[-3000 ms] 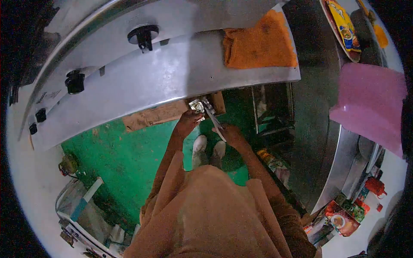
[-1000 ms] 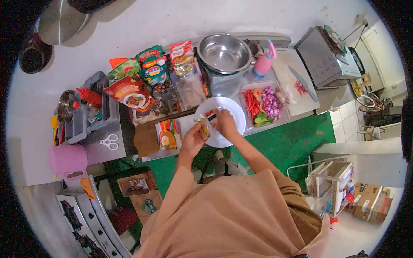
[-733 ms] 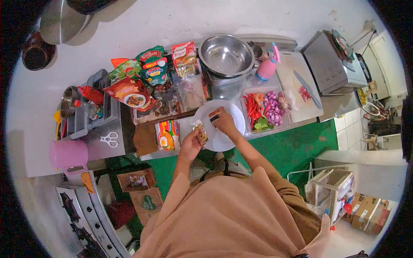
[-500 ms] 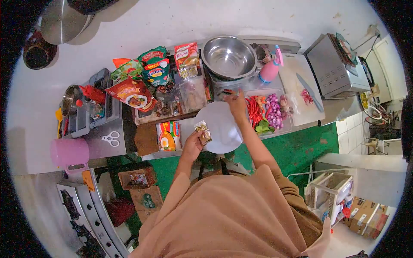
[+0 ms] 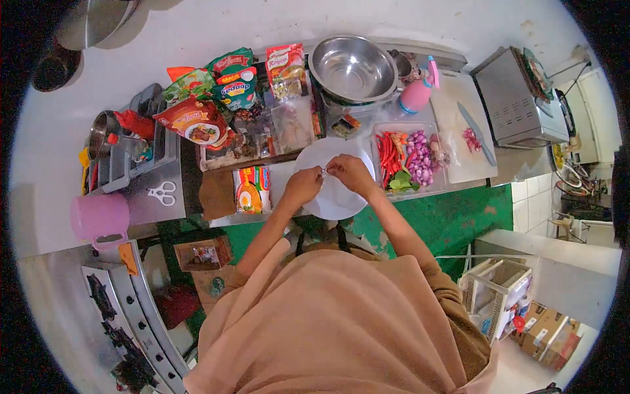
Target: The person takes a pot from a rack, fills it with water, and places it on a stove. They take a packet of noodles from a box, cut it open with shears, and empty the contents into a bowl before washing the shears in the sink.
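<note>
Over the round white plate, my left hand and my right hand meet with fingertips pinched. Between them is a small pale, shiny piece, too small to make out its kind. Just behind the plate, a small gold-and-dark packet lies by the clear container under the steel bowl. To the right of my right hand sits a clear tray with red chilies, purple shallots and green leaves.
A steel bowl stands at the back beside a pink spray bottle. A knife lies on the white cutting board. Seasoning packets, a noodle packet, white scissors and a pink pitcher are to the left.
My right hand has come back from behind the plate to meet my left hand. The gold packet has left my left hand; a similar one now shows behind the plate.
</note>
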The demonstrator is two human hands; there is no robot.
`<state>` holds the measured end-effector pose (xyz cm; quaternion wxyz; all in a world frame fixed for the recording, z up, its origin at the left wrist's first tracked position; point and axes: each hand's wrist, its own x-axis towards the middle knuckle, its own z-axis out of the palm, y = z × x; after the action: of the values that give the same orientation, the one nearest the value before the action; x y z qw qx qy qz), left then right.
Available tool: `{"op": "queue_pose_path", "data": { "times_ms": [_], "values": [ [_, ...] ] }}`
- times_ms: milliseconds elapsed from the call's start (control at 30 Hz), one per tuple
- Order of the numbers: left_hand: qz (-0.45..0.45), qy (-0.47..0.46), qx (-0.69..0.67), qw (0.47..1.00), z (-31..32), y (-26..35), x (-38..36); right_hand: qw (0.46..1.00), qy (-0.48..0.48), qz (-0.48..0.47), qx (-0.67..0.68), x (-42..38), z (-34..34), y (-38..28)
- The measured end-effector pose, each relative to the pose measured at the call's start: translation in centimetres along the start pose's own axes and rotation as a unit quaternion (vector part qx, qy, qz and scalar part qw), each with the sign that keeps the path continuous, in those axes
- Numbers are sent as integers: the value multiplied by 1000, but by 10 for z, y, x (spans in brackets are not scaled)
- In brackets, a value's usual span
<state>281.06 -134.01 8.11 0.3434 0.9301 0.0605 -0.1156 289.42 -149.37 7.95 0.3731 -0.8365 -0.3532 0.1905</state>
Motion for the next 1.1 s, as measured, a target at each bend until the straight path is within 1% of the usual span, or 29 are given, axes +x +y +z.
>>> {"op": "queue_pose_path", "data": {
  "times_ms": [33, 67, 100, 167, 233, 300, 333, 367, 400, 533, 600, 667, 733, 800, 933, 1000, 1033, 1100],
  "values": [
    [0, -9, 37, 999, -3, 5, 1, 1000, -2, 1, 0, -2, 0, 1],
    [0, -17, 74, 997, -6, 10, 0, 1000, 20, -14, -2, -3, -2, 2],
    [-2, -18, 73, 997, -9, 15, -3, 999, 40, -29, -5, -5, -3, 3],
    [-3, 36, 38, 999, -14, 23, -8, 998, 54, -28, -6, -9, -4, 5],
    [-10, 39, 63, 997, -8, 21, -4, 997, 70, -25, -8, -12, -5, 0],
    [-15, 44, 87, 995, -4, 20, -3, 993, 97, -18, 61, -15, -5, -7],
    [7, 63, 88, 994, -1, 18, -3, 993, 97, -18, 61, -16, -5, -6],
    [29, 82, 90, 992, 1, 17, -4, 994, 106, -38, 8, -16, -6, -4],
    [30, 82, 90, 992, 3, 17, -4, 991, 116, -58, -46, -16, -7, -3],
    [42, 112, 72, 990, 8, 14, -6, 993, 110, -53, -7, -19, -3, 2],
    [49, 125, 68, 989, 11, 13, -6, 989, 132, -57, -27, -18, -5, 4],
    [64, 158, 52, 984, 13, 12, -7, 988, 133, -57, -52, -22, -3, 1],
    [66, 159, 60, 983, 14, 13, -6, 986, 134, -59, -77, -22, -2, -2],
    [67, 159, 67, 983, 15, 13, -5, 979, 180, -71, -58, -23, -1, -1],
    [77, 168, 98, 978, 14, 16, -6, 984, 153, -75, -51, -24, 5, 1],
    [75, 175, 104, 976, 14, 15, -6, 980, 194, -41, -13, -24, 2, 1],
    [73, 182, 101, 975, 16, 13, -5, 980, 194, -41, -12, -25, 3, -2],
    [71, 189, 97, 975, 18, 11, -4, 988, 141, -47, -44, -30, 3, -9]
  ]
}}
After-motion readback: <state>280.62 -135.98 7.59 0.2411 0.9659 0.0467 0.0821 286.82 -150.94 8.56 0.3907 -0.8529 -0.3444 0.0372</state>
